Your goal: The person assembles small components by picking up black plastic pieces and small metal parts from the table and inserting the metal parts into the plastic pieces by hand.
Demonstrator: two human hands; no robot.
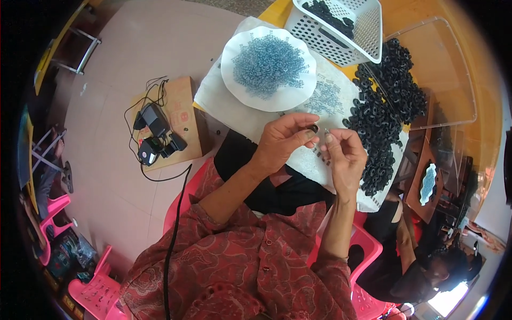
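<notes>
My left hand (281,141) pinches a small dark, rounded part (313,128) between thumb and fingertips. Close beside it, my right hand (348,156) is closed on a tiny silvery metal piece (327,130), possibly a spring. A narrow gap separates the two fingertips, above a white cloth (311,162). Beyond my hands stands a white wavy-rimmed plate (230,88) heaped with small blue-grey metal pieces (269,65). More such pieces (326,97) lie loose on the cloth. To the right spreads a pile of black ring-like parts (372,125).
A white perforated basket (368,40) with black parts stands at the far right, by a clear plastic bin (450,80). On the left, a cardboard box (184,114) carries black adapters (156,121) and cables. Another person (405,261) sits at lower right. Pink chairs (96,290) stand around.
</notes>
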